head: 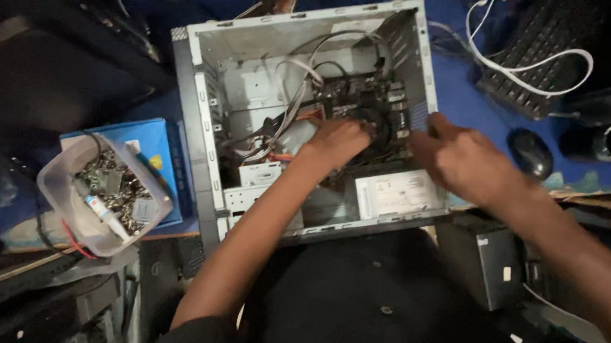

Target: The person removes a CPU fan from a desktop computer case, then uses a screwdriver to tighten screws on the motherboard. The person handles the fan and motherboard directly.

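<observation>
An open grey computer case lies on its side on a blue table, showing a dark motherboard, grey and white cables and a power supply box with a white label. My left hand reaches into the case and rests beside the round black fan on the motherboard; its fingers are curled, and whether they hold anything is hidden. My right hand hovers at the case's right wall, forefinger stretched toward the board, holding nothing visible.
A clear plastic tub of small metal parts and a white tube sits on a blue box at the left. A black keyboard, white cable, black mouse and dark cup lie at the right.
</observation>
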